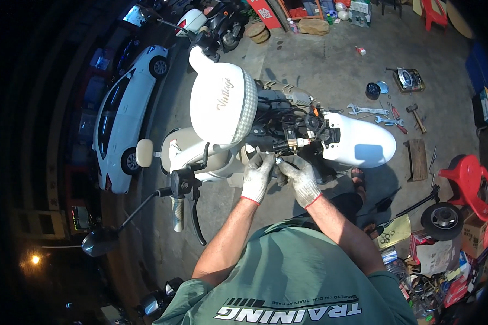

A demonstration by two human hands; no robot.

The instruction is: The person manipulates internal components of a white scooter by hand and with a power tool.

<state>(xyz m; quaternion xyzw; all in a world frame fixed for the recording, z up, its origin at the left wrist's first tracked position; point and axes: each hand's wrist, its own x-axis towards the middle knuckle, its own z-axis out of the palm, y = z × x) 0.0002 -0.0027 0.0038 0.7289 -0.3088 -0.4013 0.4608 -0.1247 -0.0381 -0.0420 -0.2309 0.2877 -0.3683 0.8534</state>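
Both my hands wear greyish-white knit work gloves with red cuffs, and their fingertips nearly meet beside a scooter's open front. My left hand (257,176) is pinched closed with its fingers bent; what lies in it is hidden. My right hand (300,179) is closed too, its thumb and fingers round a small white piece (278,160) whose kind is too small to tell. Just beyond them lie the scooter's bare cables and metal parts (293,127). The white fender (363,142) is to the right, and the white handlebar cover (218,103) to the left.
A brake lever (195,219) and mirror (100,242) stick out on the left. Wrenches (368,110), a hammer (416,118) and a wooden block (416,160) lie on the floor. A loose wheel (442,220) and red chair (466,181) stand at right. A white car (127,114) is parked far left.
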